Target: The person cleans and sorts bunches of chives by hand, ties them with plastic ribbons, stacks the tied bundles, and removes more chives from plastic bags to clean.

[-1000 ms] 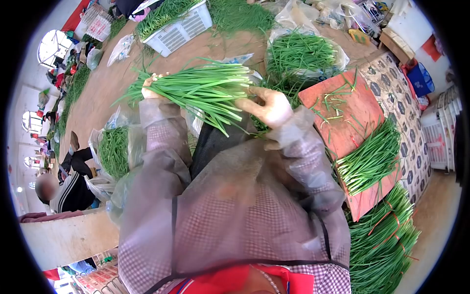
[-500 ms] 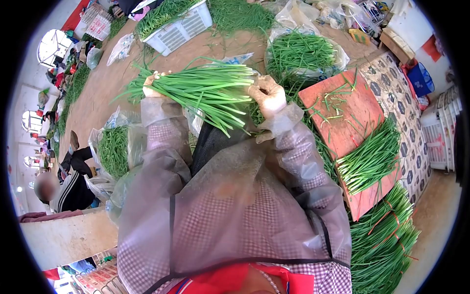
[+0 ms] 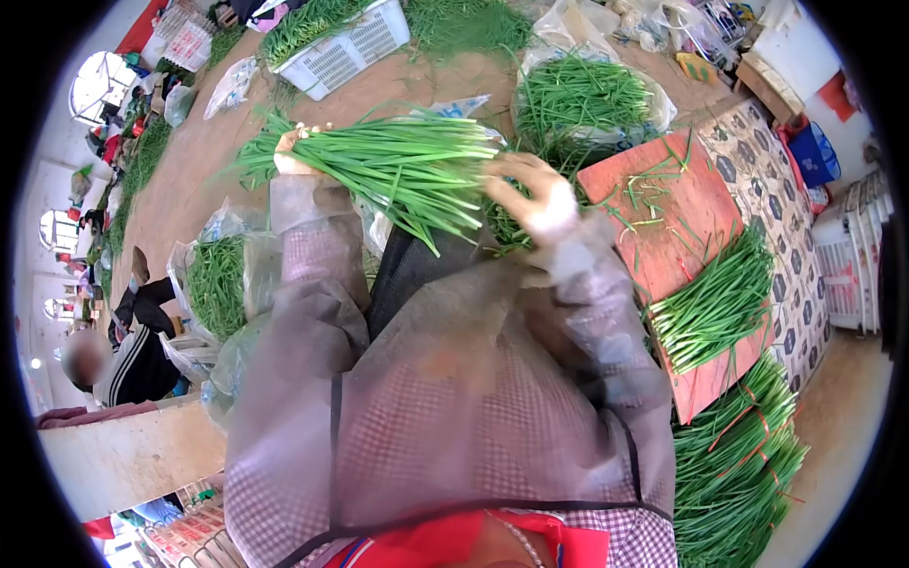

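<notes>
A bunch of green chives lies across in front of me, its pale cut ends facing right. My left hand is closed around the bunch toward its leafy left end. At the pale ends, my right hand is slightly blurred, with its fingers stretched and apart; I see nothing held in it. Right of that hand is a red board with loose green scraps. A second chive bunch rests across the board's lower part.
Tied chive bundles are piled at lower right. Bags of loose chives and greens stand ahead and to the left. A white crate holds more greens. Another person sits at far left, beyond a pale ledge.
My right hand has moved slightly right and down from the pale ends, and its curled fingers have straightened. My left hand still holds the bunch in nearly the same place.
</notes>
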A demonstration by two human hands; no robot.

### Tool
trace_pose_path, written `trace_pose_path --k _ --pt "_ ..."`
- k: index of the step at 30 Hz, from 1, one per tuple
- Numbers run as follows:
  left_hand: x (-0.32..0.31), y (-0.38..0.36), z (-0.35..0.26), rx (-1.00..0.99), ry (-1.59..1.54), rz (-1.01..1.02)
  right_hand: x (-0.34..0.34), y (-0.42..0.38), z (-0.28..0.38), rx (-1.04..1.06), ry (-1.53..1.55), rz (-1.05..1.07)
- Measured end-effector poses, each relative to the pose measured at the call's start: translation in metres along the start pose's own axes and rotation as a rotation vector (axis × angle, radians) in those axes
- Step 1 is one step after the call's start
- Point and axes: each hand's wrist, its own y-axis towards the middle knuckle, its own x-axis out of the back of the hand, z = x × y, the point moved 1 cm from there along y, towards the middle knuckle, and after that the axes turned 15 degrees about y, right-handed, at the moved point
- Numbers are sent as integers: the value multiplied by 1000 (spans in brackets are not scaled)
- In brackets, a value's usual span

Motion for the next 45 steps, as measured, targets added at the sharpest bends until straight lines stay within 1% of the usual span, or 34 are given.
trace_pose_path --k 1,3,4,5,7,8,9,10,11,12,13,14,15,16,17,19,21,23,24,25,26,27,28,30,31,32,34,35,36,37,39,41,43,45 --pt "-7 -4 1 -19 0 -58 -12 7 4 -104 80 -16" --pt "-8 0 2 51 -34 -92 -26 20 5 -331 199 33" --pt "-8 1 1 51 -35 -45 -41 13 -23 -283 361 -38" --pt "-8 1 0 50 -36 1 -40 14 -17 -282 363 -37" --pt "-7 1 0 3 -9 -24 -35 12 -7 -508 764 -235" --pt "-4 5 0 42 -4 -39 -28 9 -13 -405 575 -190" --pt "-1 8 1 84 2 -53 -17 4 -19 -305 522 -217" --pt "3 9 1 87 1 -53 -10 -5 -30 -318 559 -318" --pt "7 9 0 81 -79 -61 4 -16 -38 -484 602 -395" --pt "11 10 -2 74 -158 -69 23 -28 -51 -395 506 -303" --pt "19 14 -6 73 -158 -72 38 -45 -63 -641 402 -182" --pt "29 21 -8 69 -129 -72 52 -53 -59 -911 -53 119" --pt "35 26 -8 66 -99 -70 53 -53 -49 -1034 -485 435" --pt "39 30 -5 -18 -10 -161 46 -56 -41 -874 -493 526" --pt "49 41 -4 -16 -9 -160 35 -57 -34 -715 -497 613" --pt "63 56 -4 79 -79 -67 -2 -54 -25 -481 27 459" --pt "56 51 -1 122 -101 -77 -45 -45 -18 -358 63 451" --pt "39 36 3 129 -97 -115 -77 -35 -11 -221 -187 348" --pt "34 30 4 69 -63 -124 -86 -26 -13 -399 -115 417" --pt "32 27 4 10 -30 -135 -93 -26 -15 -241 -111 279" --pt "43 35 2 60 25 -48 -98 -28 -17 -182 -94 194" --pt "41 32 1 58 24 -49 -100 -29 -16 -123 -77 108" --pt "37 27 2 27 28 -42 -98 -31 -18 -120 -76 110" --pt "37 27 3 -3 29 -37 -93 -49 -39 -180 -167 275" --pt "40 30 4 9 30 -18 -90 -59 -48 -13 -53 67" --pt "44 34 4 19 29 1 -66 -56 -41 -508 -69 423" --pt "55 41 4 11 9 26 -25 -80 -64 -519 -99 451" --pt "58 43 3 1 -11 52 -3 -87 -72 -752 32 457" --pt "60 42 2 5 -139 73 19 -96 -69 -515 -368 632" --pt "57 40 0 7 -136 72 27 -97 -69 -834 -461 663" --pt "45 32 -5 64 -90 -74 26 -92 -47 -455 -736 489" --pt "37 28 -3 70 -2 -75 11 -66 -27 -512 -260 404" --pt "30 28 3 -16 77 -107 -21 -49 -17 -535 216 287" --pt "37 38 7 -29 61 -59 -50 -30 -3 -635 669 135"
